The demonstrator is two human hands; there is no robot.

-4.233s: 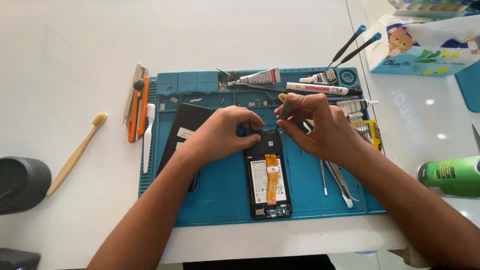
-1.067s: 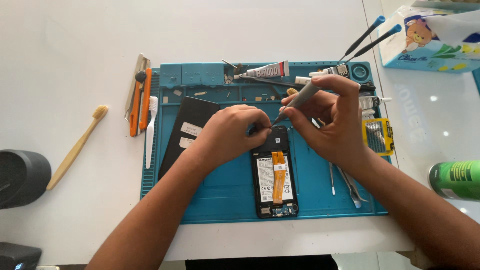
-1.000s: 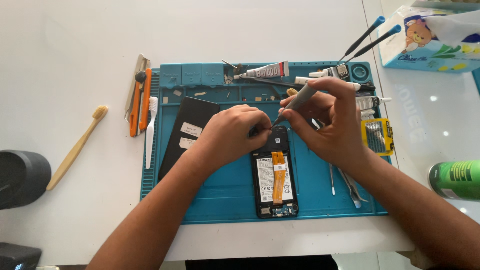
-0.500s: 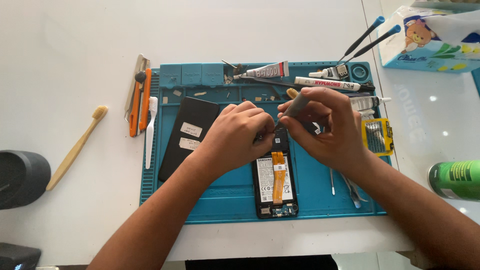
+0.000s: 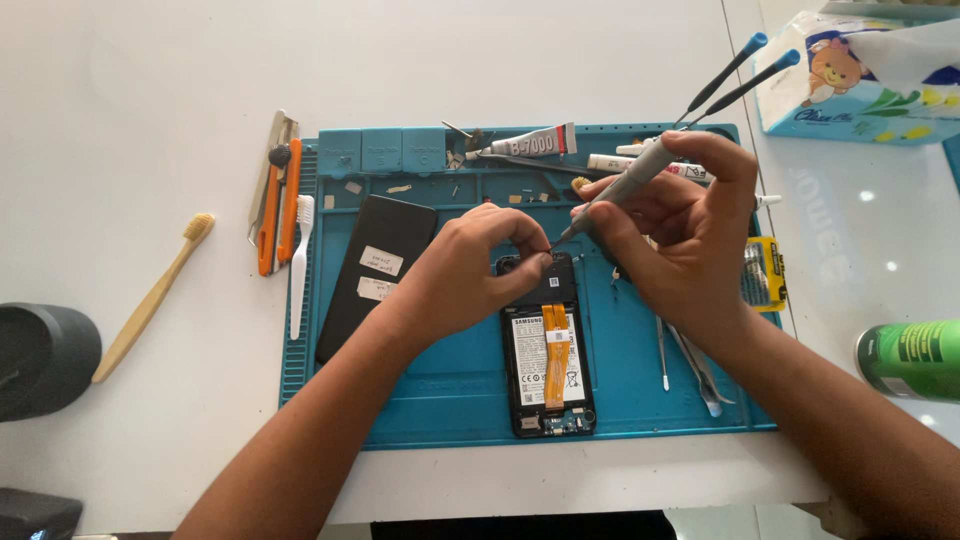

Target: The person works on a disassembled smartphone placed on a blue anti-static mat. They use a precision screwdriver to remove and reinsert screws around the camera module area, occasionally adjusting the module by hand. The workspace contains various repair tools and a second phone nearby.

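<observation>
An opened phone (image 5: 547, 352) lies face down on the blue work mat (image 5: 450, 400), its battery and an orange ribbon cable exposed. My left hand (image 5: 470, 270) rests on the phone's top end, fingertips pinched at the upper edge. My right hand (image 5: 670, 235) grips a grey screwdriver (image 5: 625, 185), tilted, with its tip down at the phone's top right corner beside my left fingertips. The black back cover (image 5: 375, 270) with two white labels lies left of the phone on the mat.
A glue tube (image 5: 525, 145), tweezers (image 5: 700, 365) and a yellow bit holder (image 5: 765, 275) lie on the mat. An orange utility knife (image 5: 272, 195), white toothbrush (image 5: 298, 260) and bamboo toothbrush (image 5: 150, 300) lie left. A tissue box (image 5: 860, 80) and green can (image 5: 910, 358) stand right; a dark cup (image 5: 40, 360) far left.
The screwdriver stayed in my right hand with its tip at the phone's top edge; half a second ago both hands huddled closer over it, and now the screwdriver is raised and tilted again.
</observation>
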